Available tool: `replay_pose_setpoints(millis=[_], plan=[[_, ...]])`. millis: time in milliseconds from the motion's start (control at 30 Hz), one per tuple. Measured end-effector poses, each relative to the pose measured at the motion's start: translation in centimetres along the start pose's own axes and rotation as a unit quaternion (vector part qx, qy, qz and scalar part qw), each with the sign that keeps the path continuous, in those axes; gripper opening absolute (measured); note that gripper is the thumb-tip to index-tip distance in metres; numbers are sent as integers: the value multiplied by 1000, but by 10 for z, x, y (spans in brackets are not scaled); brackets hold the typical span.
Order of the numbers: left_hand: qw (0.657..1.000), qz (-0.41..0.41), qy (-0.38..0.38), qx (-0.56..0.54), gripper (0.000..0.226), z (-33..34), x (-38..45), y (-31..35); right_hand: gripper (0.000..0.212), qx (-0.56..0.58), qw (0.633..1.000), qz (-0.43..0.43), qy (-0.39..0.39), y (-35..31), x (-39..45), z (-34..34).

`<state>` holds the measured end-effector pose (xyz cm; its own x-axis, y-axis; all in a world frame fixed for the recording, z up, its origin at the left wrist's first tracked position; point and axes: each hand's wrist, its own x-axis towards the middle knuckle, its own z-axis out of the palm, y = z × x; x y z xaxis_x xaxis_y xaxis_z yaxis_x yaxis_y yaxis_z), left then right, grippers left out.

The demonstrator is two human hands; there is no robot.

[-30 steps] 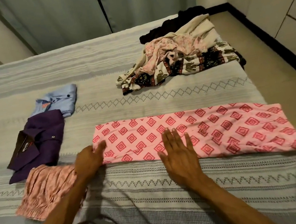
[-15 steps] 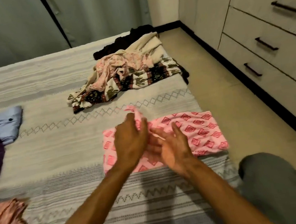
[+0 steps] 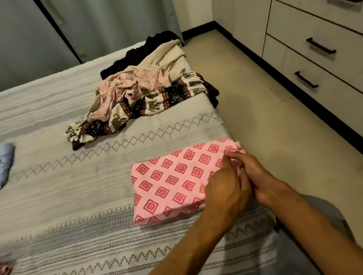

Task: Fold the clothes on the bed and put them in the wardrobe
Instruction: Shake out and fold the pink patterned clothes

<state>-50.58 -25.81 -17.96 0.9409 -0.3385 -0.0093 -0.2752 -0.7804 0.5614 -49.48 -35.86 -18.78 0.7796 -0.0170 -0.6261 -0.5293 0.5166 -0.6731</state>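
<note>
Covering bed (image 3: pixel 72 193), striped spread, drawers (image 3: pixel 317 54) beside

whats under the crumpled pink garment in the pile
The crumpled pink garment lies on an elephant-print cloth and a beige garment; a black garment shows behind. Anything deeper is covered.

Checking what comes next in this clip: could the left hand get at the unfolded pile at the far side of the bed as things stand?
Probably yes. Only bare bedspread lies between the left hand and the unfolded pile, with nothing standing in the way. But the hand is now at the pink patterned cloth beside the right hand, so it would have to leave that first.
</note>
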Motion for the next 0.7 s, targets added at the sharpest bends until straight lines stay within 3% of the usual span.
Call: replay_pose_setpoints(millis=[133,200,300,333,400,500,600,700], plan=[[994,70,20,79,59,-40,-26,-24,30,-32,999,-20,-10,-1,-2,1],[992,51,70,89,54,-62,-31,-61,34,-97,994,-43,2,0,-5,-3],[978,-127,161,46,66,-87,-32,-141,42,-226,968,-100,32,3,-9,-13],[967,-199,154,29,77,-91,-30,-164,42,-263,957,-117,46,5,-9,-17],[958,-266,103,-1,89,-94,-26,-189,42,-327,932,-142,61,5,-14,-18],[955,-295,38,-6,79,-97,-17,-197,48,-436,877,-173,107,5,-18,-18],[956,-290,44,28,92,-92,-13,-203,62,-506,819,-200,180,10,-26,-8],[959,-274,67,31,80,-84,-17,-204,57,-595,658,-371,276,27,-37,19]])
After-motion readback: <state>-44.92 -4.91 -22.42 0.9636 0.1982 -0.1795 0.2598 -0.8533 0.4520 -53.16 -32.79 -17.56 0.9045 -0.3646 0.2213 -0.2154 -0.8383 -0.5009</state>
